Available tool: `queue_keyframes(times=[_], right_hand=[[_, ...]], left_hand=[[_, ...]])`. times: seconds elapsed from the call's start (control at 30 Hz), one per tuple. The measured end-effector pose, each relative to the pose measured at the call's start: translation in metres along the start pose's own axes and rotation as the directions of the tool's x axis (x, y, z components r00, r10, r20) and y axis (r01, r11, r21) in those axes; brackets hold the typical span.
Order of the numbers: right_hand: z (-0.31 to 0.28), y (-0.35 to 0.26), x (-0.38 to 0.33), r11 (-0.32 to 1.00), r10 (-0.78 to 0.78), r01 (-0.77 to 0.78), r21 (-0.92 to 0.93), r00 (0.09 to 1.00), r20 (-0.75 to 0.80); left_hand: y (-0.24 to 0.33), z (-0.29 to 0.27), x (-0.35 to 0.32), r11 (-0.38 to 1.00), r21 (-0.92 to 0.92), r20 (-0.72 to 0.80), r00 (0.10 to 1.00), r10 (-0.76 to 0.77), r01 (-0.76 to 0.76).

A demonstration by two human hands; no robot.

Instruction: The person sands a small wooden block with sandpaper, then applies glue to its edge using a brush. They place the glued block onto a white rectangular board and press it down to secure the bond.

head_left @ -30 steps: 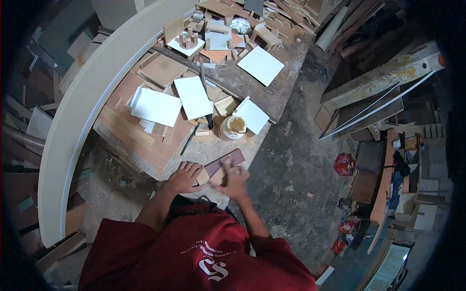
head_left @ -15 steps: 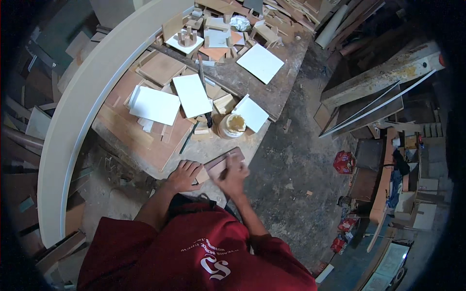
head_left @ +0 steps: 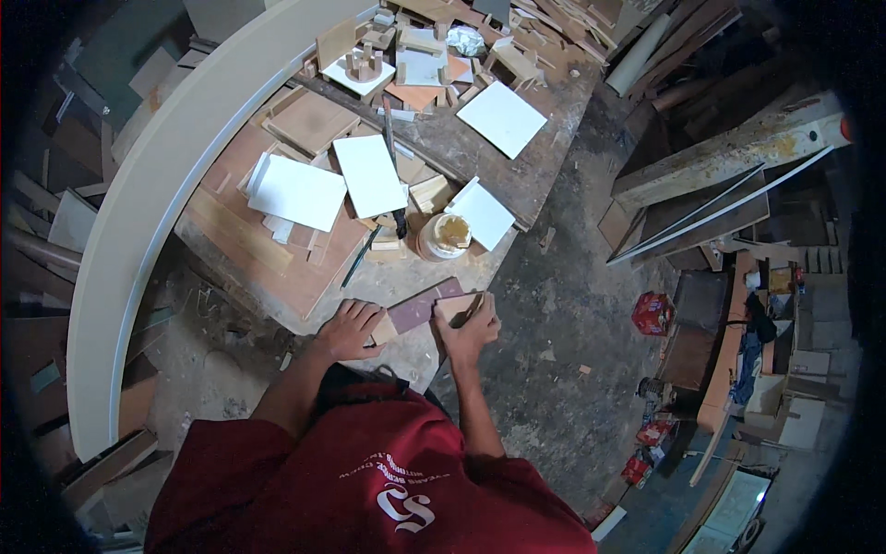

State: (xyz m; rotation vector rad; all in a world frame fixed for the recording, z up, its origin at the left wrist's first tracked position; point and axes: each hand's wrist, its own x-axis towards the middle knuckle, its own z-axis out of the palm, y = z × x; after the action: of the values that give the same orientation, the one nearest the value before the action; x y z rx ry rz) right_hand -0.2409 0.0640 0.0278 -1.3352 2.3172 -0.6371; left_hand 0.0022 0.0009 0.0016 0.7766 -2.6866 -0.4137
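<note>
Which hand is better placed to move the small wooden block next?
Probably the right hand: it grips the wooden block at the right end of the maroon strip, while the left hand rests on pale wood at the other end.

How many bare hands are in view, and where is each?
2: left hand on the pale wood, left of the maroon strip; right hand holding a wooden block at its right end. No others show.

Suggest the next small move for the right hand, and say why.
The right hand should probably slide its pale block leftward along the reddish-brown strip: the block is at the strip's right end, much of the strip lies bare, and the left hand rests at the other end.
</note>
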Motion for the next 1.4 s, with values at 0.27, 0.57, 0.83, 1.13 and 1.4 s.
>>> queue_keyframes(times=[0.27,0.57,0.83,1.13,1.4], right_hand=[[-0.01,0.005,0.011,0.991,-0.122,0.124,-0.052,0.992,0.035],[0.004,0.009,0.019,0.973,-0.225,0.221,-0.07,0.972,-0.062],[0.0,0.003,0.008,0.952,-0.269,0.287,-0.106,0.95,0.16],[-0.002,0.009,0.001,0.889,-0.363,0.416,-0.191,0.895,0.258],[0.003,-0.009,-0.001,0.81,-0.466,0.563,-0.164,0.787,0.403]], left_hand=[[0.0,-0.002,0.001,1.0,-0.017,0.017,1.0,-0.004,0.004],[0.001,-0.004,-0.002,1.0,-0.026,0.004,1.0,-0.003,0.003],[0.001,-0.005,-0.001,1.0,-0.03,0.004,1.0,-0.009,0.009],[0.0,-0.002,-0.003,0.999,-0.039,0.036,0.999,-0.024,0.026],[-0.001,-0.001,-0.002,1.0,-0.016,0.023,1.0,-0.009,0.01]])
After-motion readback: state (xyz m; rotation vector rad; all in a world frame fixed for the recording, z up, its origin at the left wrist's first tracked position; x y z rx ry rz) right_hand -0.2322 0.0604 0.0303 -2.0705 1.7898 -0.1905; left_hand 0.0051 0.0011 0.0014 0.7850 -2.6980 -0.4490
